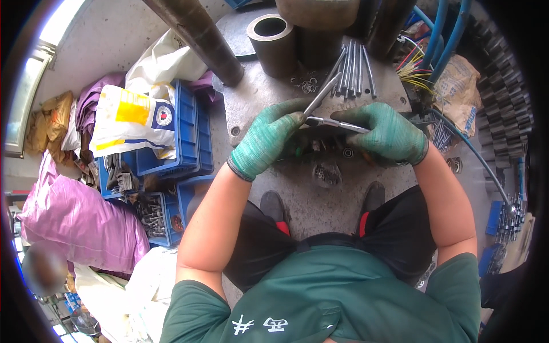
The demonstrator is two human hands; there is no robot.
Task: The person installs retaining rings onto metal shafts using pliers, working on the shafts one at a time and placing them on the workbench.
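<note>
Work at a grey metal machine plate (243,102), seen from the worker's head. The left hand (264,140), in a green knitted glove, is above the plate's near edge toward its near left corner, thumb and fingers clamped on a slim grey metal rod (322,94) that slants up and away to the right. The right hand (396,132), gloved alike, is above the near edge toward the near right corner, closed on a second slim metal rod, silver with a darker end (353,127), which lies almost level and points at the left hand; whether its dark end touches the left glove cannot be told. Both rods are thus held between the hands, over the near edge. On the plate, beyond the hands and nearer the right edge, lies a bundle of straight grey metal rods (353,71), roughly side by side; to their left are small scattered metal rings (309,87). Farther back, toward the far left corner, stands a thick-walled hollow steel cylinder (274,57), upright. Past the right edge hang blue flexible hoses (439,28); off the left edge are stacked blue plastic crates (186,123), partly covered by a white and yellow sack (128,134)
</note>
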